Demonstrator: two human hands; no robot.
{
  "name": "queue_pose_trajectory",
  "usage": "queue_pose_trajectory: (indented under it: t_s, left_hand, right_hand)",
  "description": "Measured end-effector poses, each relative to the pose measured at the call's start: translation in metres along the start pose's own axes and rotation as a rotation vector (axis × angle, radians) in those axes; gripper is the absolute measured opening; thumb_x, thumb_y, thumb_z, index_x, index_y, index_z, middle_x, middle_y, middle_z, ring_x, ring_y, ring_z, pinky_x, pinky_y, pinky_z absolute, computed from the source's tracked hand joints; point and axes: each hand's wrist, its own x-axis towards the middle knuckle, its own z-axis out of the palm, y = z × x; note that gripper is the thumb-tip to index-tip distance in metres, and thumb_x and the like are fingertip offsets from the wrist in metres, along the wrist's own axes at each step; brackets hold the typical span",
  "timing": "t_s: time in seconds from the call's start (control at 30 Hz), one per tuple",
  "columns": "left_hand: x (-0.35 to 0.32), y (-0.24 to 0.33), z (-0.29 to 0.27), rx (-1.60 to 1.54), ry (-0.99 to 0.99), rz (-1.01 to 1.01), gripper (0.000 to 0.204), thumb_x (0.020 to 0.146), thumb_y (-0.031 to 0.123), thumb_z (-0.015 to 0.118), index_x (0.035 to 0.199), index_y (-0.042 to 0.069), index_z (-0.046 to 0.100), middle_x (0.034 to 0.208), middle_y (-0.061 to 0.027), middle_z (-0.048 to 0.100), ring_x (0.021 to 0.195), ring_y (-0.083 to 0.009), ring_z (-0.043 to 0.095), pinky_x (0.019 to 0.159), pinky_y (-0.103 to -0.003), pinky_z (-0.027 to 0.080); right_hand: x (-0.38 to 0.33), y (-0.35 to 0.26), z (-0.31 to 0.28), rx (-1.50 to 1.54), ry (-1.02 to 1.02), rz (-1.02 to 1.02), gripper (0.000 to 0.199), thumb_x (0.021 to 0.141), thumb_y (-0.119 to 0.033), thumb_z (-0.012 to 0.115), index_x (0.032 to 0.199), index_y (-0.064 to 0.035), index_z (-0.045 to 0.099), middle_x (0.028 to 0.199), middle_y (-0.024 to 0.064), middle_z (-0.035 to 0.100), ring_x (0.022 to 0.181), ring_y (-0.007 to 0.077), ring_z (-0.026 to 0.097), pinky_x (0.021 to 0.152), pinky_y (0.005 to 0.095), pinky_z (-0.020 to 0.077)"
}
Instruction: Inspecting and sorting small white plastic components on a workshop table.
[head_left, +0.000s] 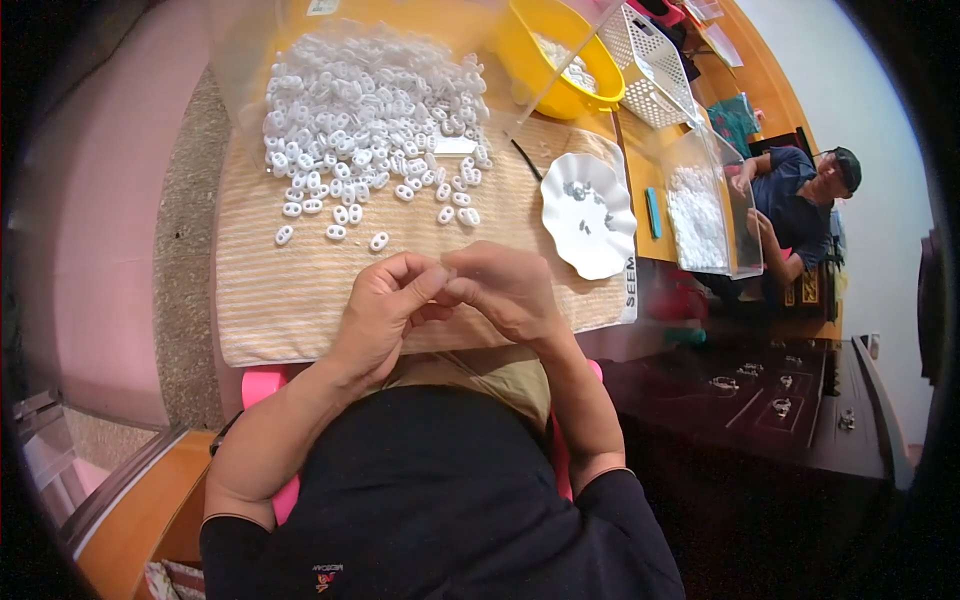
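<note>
Just past the near edge of the striped towel (270, 320), my two hands meet fingertip to fingertip. My left hand (385, 310) is closed in a pinch of thumb and finger. Against it, my right hand (505, 290) is closed the same way, slightly blurred. Whatever lies between the fingertips is too small to make out. Beyond them spreads a big heap of small white plastic pieces (370, 110), oval with two holes each. Several lie loose nearer my hands, one white piece (379, 241) closest. To the right, a white scalloped dish (570, 235) holds small grey bits.
A thin black stick (525, 158) lies beside the dish. Farther back stand a yellow basin (520, 60) with white pieces and a white perforated basket (650, 60). At right are a teal tool (653, 212), a clear bin (745, 240) of white pieces, and a seated person (795, 205).
</note>
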Motion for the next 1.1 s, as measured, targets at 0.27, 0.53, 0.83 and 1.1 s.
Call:
queue_pose_trajectory:
  t_s: [0.27,0.53,0.83,1.1]
  left_hand:
    - [0.000,-0.002,0.000,0.001,-0.026,-0.023,0.015,0.093,0.018,0.064,0.099,0.003,0.062,0.091,-0.0049,0.067,0.082,-0.0118,0.065,0.077,-0.025,0.053]
    - [0.000,-0.002,-0.001,0.004,-0.027,-0.092,0.016,0.093,0.018,0.063,0.099,0.003,0.063,0.091,-0.0043,0.067,0.081,-0.0113,0.065,0.076,-0.025,0.054]
    - [0.000,0.001,0.000,-0.014,-0.031,-0.073,0.017,0.094,0.019,0.063,0.100,0.003,0.062,0.092,-0.0037,0.065,0.081,-0.0102,0.063,0.075,-0.025,0.054]
    - [0.000,0.001,0.001,0.052,-0.020,0.008,0.016,0.094,0.017,0.062,0.101,0.003,0.061,0.091,-0.0035,0.065,0.080,-0.0097,0.061,0.073,-0.024,0.053]
  right_hand:
    - [-0.003,0.004,-0.002,-0.030,-0.011,0.030,0.018,0.087,-0.007,0.070,0.102,0.0015,0.066,0.088,0.0073,0.067,0.082,0.0103,0.063,0.072,0.0253,0.0519]
    - [-0.007,0.017,-0.002,0.082,0.010,-0.022,0.016,0.085,-0.005,0.071,0.098,0.0014,0.066,0.085,0.0048,0.067,0.078,0.0087,0.063,0.067,0.0239,0.0523]
    - [-0.011,0.014,0.009,0.368,0.152,0.180,0.010,0.087,-0.001,0.067,0.094,0.0054,0.065,0.080,0.0090,0.068,0.070,0.0125,0.065,0.063,0.0242,0.0523]
    - [-0.010,0.014,0.015,0.339,0.202,0.164,0.013,0.087,-0.003,0.067,0.097,0.0067,0.066,0.080,0.0090,0.069,0.070,0.0115,0.065,0.062,0.0235,0.0549]
